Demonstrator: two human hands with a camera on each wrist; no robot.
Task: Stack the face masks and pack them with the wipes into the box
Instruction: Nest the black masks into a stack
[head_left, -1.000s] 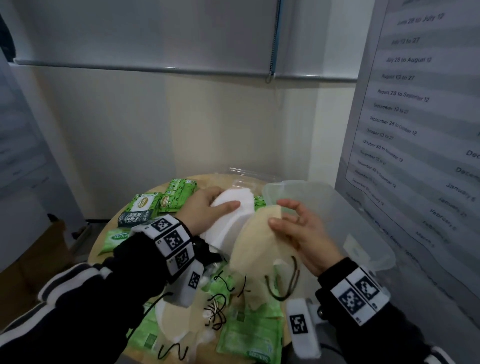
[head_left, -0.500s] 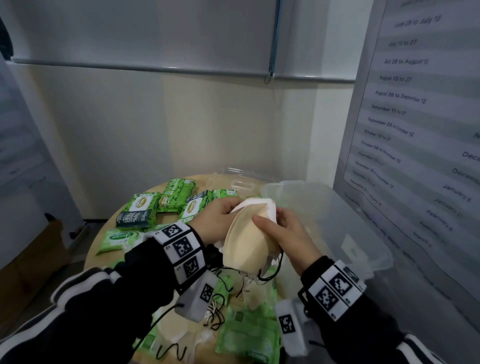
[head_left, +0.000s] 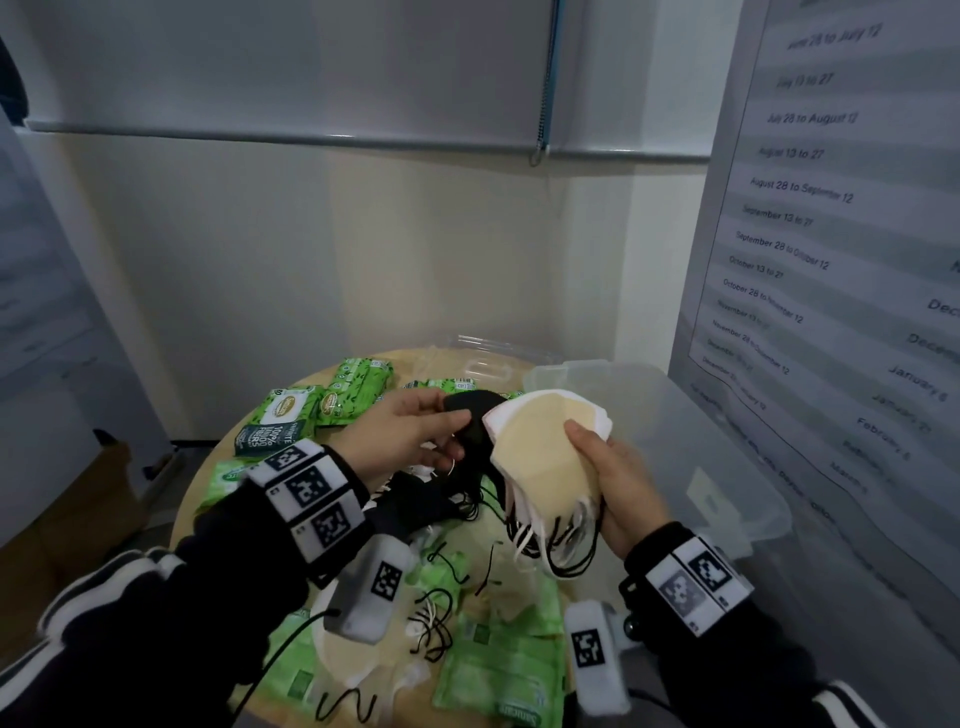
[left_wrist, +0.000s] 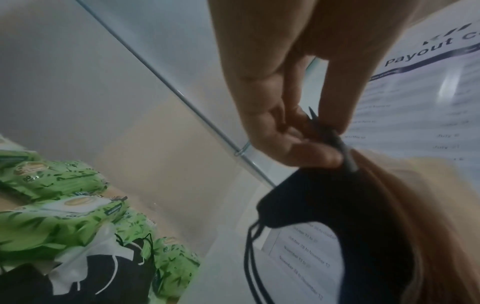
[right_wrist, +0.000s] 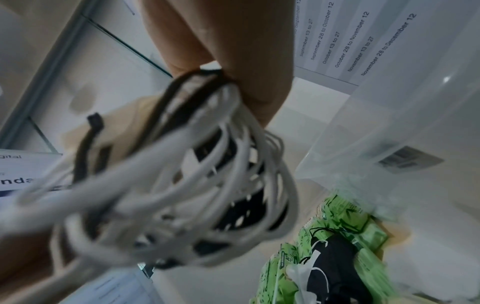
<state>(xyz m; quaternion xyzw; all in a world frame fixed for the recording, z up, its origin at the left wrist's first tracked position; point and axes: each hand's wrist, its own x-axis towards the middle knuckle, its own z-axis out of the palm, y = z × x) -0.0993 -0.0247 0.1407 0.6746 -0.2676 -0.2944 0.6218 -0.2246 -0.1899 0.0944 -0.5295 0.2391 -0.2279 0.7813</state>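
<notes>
Right hand (head_left: 618, 486) grips stack of masks (head_left: 540, 452), thumb on top, beside box (head_left: 727, 467). Left hand (head_left: 415, 434) pinches black mask (head_left: 475, 415), touching stack's left edge.

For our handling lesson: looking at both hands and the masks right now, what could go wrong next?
1. The mask stack in the right hand is fanned, so layers may slip.
2. Its dangling ear loops could snag those of the black mask pinched by the left hand.
</notes>
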